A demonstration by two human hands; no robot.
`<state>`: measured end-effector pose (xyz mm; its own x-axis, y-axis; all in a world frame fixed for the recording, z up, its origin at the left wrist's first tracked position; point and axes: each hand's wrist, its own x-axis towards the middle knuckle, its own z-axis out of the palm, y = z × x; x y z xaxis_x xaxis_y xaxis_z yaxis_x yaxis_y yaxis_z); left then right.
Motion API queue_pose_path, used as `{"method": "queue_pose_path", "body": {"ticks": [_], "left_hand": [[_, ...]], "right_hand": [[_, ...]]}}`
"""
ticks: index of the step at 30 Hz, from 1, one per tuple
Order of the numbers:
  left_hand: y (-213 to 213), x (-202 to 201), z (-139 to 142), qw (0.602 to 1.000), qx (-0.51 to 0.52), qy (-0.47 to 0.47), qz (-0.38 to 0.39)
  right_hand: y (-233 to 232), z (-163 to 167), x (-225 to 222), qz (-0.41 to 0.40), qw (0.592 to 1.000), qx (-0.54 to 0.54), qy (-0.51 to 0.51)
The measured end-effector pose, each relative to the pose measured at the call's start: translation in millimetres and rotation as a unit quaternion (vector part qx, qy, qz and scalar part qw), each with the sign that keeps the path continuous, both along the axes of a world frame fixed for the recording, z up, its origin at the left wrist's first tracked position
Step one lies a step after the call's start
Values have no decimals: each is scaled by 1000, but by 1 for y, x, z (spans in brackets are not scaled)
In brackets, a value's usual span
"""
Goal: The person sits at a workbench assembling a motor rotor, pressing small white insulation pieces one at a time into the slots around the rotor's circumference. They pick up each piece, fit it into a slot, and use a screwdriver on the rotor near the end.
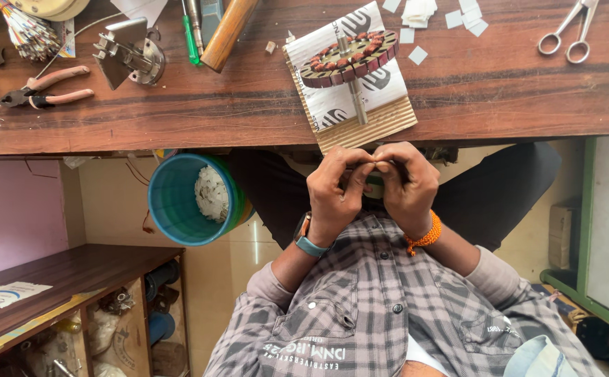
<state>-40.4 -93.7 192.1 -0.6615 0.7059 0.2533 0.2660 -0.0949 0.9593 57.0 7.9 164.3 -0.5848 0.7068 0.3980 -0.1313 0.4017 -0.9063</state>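
Observation:
My left hand (336, 192) and my right hand (406, 185) are brought together just below the wooden table's edge, fingertips pinching a small pale piece (376, 166) between them; what it is cannot be told. A blue watch sits on my left wrist, an orange bead bracelet on my right. Just beyond my hands a round wound stator (348, 57) with reddish coils on a metal shaft lies on corrugated cardboard (360, 105) on the table (214, 119).
On the table lie pink-handled pliers (46, 89), a metal fixture (129, 56), a green screwdriver (191, 38), a wooden handle (226, 31), scissors (568, 31) and several small white paper slips (444, 17). A teal bucket (186, 199) stands under the table; a low wooden shelf (67, 279) at left.

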Motion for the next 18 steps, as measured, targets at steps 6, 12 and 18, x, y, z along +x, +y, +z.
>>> {"method": "queue_pose_path", "body": {"ticks": [6,12,18], "left_hand": [[3,-10,-7,987,13,-154,-46],[-1,-19,-7,988,17,-116,-104],[0,-22,4,992,1,-68,-107]], "right_hand": [[14,-4,2,39,998,40,37],[18,-6,7,74,993,-82,37],[21,-6,10,131,979,-152,41]]}}
